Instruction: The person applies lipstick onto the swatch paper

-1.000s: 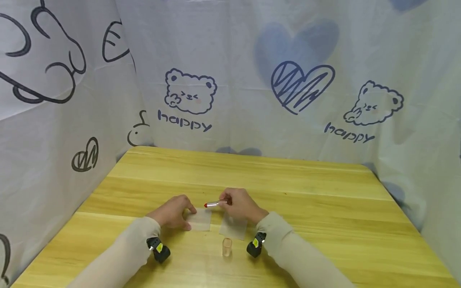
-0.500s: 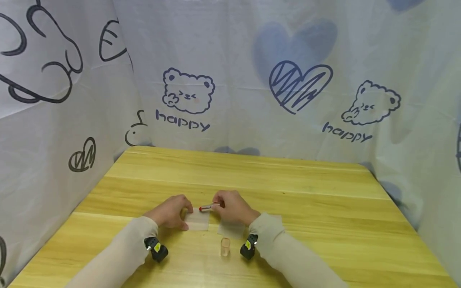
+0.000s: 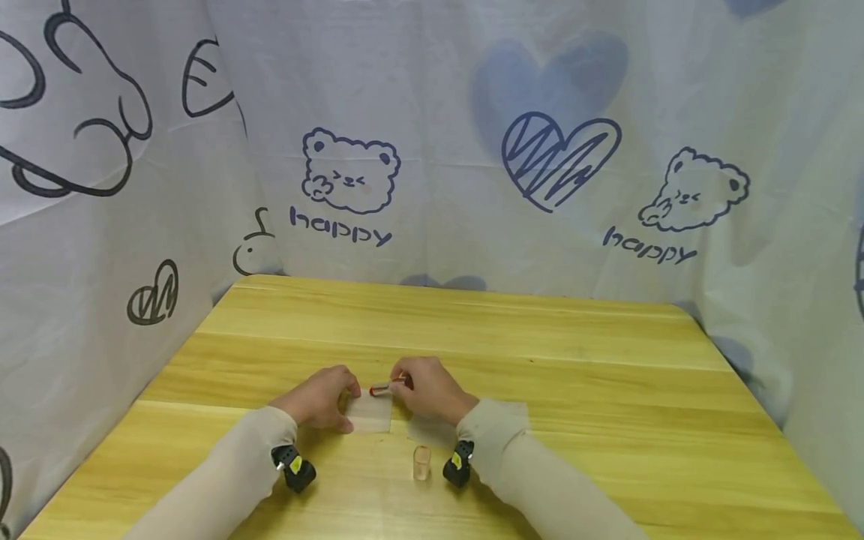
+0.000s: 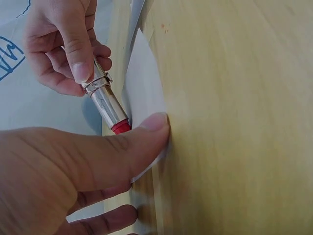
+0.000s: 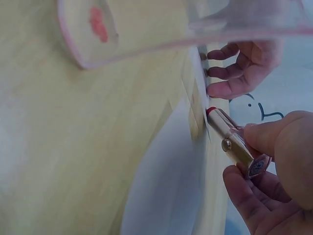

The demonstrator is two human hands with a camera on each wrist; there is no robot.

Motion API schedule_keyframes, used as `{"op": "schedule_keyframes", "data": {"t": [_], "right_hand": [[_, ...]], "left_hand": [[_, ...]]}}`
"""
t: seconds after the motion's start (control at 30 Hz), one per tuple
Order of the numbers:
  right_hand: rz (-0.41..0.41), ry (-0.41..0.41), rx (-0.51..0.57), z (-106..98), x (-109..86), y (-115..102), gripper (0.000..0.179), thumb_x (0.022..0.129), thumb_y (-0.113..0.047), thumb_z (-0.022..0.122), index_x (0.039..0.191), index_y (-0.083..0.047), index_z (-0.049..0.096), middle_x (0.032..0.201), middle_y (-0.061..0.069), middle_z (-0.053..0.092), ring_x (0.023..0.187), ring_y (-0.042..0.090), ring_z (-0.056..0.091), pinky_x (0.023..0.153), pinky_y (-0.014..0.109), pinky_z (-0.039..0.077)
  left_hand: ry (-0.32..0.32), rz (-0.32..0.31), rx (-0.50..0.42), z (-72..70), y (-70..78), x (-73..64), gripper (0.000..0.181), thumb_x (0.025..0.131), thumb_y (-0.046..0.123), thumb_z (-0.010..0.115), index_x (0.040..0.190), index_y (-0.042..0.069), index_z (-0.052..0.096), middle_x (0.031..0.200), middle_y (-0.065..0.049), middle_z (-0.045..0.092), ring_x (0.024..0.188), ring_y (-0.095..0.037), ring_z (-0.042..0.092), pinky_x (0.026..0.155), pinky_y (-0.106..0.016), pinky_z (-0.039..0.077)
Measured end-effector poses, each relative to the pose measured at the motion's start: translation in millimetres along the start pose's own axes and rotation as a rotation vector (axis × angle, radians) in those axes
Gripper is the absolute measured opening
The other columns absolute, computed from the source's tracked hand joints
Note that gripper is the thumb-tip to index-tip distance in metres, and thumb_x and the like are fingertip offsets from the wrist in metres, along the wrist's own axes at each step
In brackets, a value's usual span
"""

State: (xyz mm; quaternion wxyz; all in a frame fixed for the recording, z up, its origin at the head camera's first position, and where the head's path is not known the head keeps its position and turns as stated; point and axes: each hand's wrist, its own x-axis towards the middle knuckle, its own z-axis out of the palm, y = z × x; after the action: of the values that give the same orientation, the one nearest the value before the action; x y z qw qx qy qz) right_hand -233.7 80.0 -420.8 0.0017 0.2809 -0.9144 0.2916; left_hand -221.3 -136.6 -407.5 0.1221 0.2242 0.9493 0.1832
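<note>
A lipstick (image 3: 381, 388) with a red tip and shiny metal body is held by my right hand (image 3: 432, 390), pinched between thumb and fingers. Its tip reaches the upper part of a small white paper square (image 3: 371, 416). My left hand (image 3: 322, 397) rests at that square's left side, thumb and fingertips spread along it. In the left wrist view, the thumb (image 4: 142, 142) presses on the paper and partly hides the red tip. A second paper sheet (image 3: 428, 430) lies below my right hand, partly covered by it.
A clear pinkish cap (image 3: 421, 463) stands on the wooden table (image 3: 270, 510) in front of the papers, near my right wrist. Another pale sheet (image 3: 518, 411) shows from behind the right sleeve. Printed white curtains (image 3: 445, 210) surround the table's back and sides.
My right hand has moved left and slightly down with the lipstick, bringing its tip from beyond the left paper's top edge onto the paper. The left hand stays on the paper.
</note>
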Motion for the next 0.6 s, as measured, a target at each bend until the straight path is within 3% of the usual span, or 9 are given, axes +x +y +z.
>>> {"op": "schedule_keyframes", "data": {"t": [0.6], "right_hand": [[-0.05, 0.024, -0.067, 0.9, -2.5, -5.4, 0.013, 0.093, -0.017, 0.066, 0.099, -0.007, 0.072, 0.088, 0.002, 0.068, 0.07, 0.005, 0.055, 0.064, 0.02, 0.048]], "left_hand": [[0.012, -0.007, 0.0, 3.8, -2.0, 1.3, 0.042, 0.069, 0.012, 0.089, 0.103, 0.003, 0.066, 0.106, -0.008, 0.058, 0.106, -0.031, 0.055, 0.094, -0.045, 0.045]]}}
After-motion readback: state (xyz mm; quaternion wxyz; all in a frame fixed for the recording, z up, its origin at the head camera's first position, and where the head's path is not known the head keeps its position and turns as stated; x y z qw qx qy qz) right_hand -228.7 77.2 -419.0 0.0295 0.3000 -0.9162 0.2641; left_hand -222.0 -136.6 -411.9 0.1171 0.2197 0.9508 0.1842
